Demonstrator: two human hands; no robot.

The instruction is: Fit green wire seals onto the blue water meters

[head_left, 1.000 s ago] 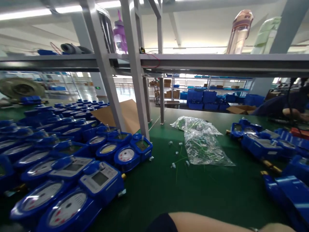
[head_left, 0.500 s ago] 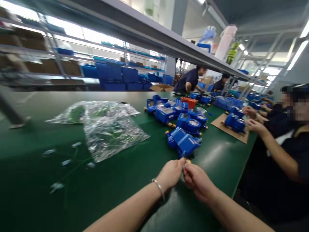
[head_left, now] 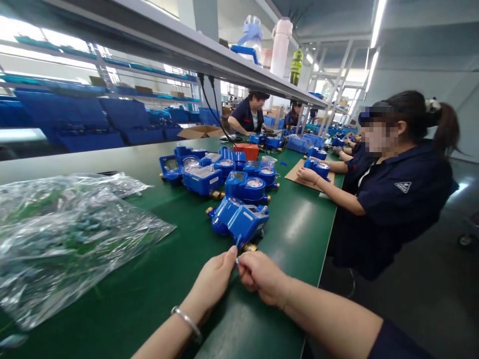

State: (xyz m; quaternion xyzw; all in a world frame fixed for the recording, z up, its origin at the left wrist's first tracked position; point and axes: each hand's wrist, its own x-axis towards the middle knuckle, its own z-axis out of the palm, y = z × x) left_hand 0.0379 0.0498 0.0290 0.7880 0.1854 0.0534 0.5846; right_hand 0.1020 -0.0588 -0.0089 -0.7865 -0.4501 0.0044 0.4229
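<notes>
A blue water meter (head_left: 239,219) with brass threaded ends lies on the green table just beyond my hands. My left hand (head_left: 213,279), with a silver bangle at the wrist, is closed in a pinch by the meter's near brass end; what its fingers hold is hidden. Against it, my right hand (head_left: 262,276) is closed, its fingertips pinching a small pale-blue tag (head_left: 237,261). The fingertips of both hands almost meet. Left of them lies a clear plastic bag (head_left: 86,234) with green strands and pale-blue tags inside.
Several more blue meters (head_left: 204,179) are grouped behind the near one, beside an orange-red box (head_left: 247,151). A co-worker (head_left: 396,184) at right handles a meter on a cardboard sheet (head_left: 294,174). A shelf (head_left: 187,37) with bottles runs above the table.
The view has swung to the right, so the table, bag and meters appear further left. My hands stay together at the near end of the same meter.
</notes>
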